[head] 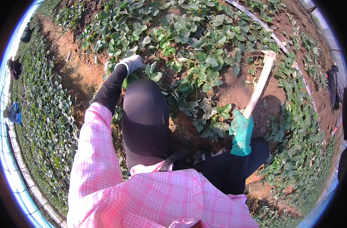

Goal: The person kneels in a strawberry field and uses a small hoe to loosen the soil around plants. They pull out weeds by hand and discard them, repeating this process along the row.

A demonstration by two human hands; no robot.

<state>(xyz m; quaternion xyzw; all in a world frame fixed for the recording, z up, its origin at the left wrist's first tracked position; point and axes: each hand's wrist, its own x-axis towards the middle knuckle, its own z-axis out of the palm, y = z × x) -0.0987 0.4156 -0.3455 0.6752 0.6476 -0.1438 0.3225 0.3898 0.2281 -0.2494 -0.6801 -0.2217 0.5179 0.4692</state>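
Observation:
My right hand (241, 131), in a green work glove, grips the lower end of the pale wooden handle of a hand hoe (259, 82). The hoe points away from me, its thin blade turned left over bare soil beside the leaves. My left hand (133, 63) wears a light grey glove and reaches low among strawberry plants (200, 72) ahead of my bent knee. Leaves and the glove's angle hide its fingertips, so any hold there cannot be seen. Green leaves, some dull and dusty, spread between both hands.
A bare soil furrow (68, 51) runs along the left, with a dense plant row (45, 122) beyond it. A pale, narrow strip (264, 25) crosses the bed at upper right. People show at the left rim, one in blue (14, 113). Dark clothing (333, 85) appears at far right.

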